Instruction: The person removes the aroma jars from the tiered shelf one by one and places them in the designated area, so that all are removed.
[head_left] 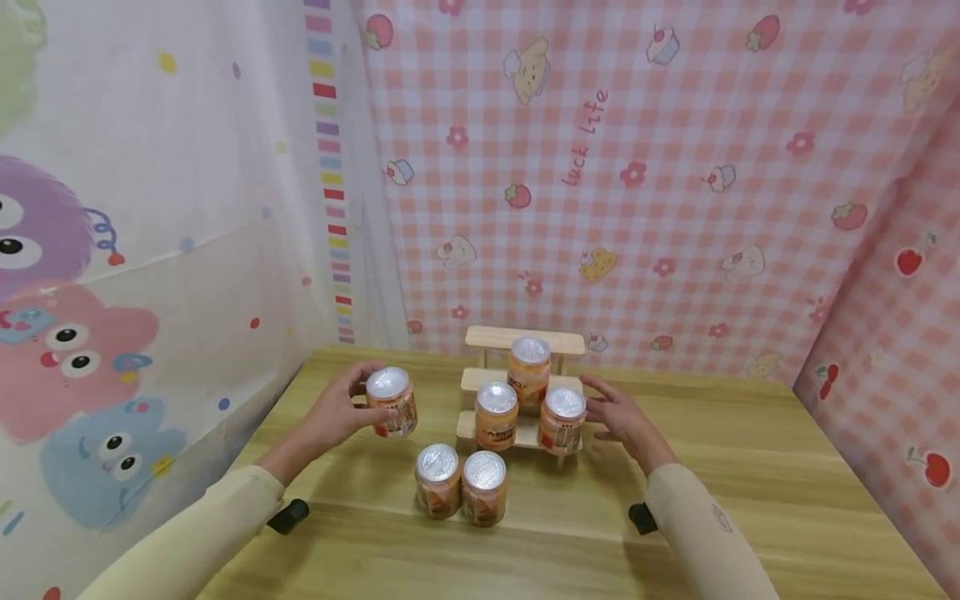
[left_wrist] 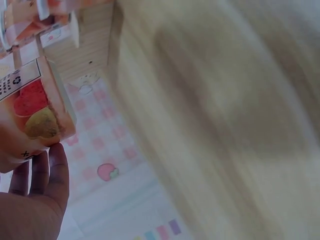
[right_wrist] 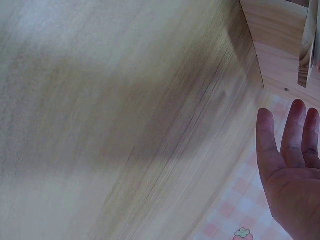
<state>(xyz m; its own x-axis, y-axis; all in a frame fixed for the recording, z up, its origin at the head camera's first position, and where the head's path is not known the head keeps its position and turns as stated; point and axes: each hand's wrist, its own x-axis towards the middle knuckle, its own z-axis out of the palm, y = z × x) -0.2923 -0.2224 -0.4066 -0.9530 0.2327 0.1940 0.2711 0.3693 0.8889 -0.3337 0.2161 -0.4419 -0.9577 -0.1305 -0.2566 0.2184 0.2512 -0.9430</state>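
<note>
In the head view my left hand (head_left: 347,408) grips an orange can (head_left: 393,408) with a silver lid, left of a small wooden tiered shelf (head_left: 480,379). The left wrist view shows the fingers (left_wrist: 57,175) against that can's printed side (left_wrist: 37,112), raised above the table. My right hand (head_left: 622,417) is beside the shelf's right end with its fingers spread and relaxed, near a can (head_left: 562,421) on the lowest step. In the right wrist view the right hand (right_wrist: 295,180) holds nothing. Another can (head_left: 497,417) is on the lowest step, and one (head_left: 529,371) sits higher behind.
Two similar cans, a left one (head_left: 438,483) and a right one (head_left: 484,492), stand side by side on the wooden table (head_left: 720,500) in front of the shelf. A pink checked cloth (head_left: 660,225) hangs behind, and a white patterned cloth (head_left: 202,183) hangs at the left.
</note>
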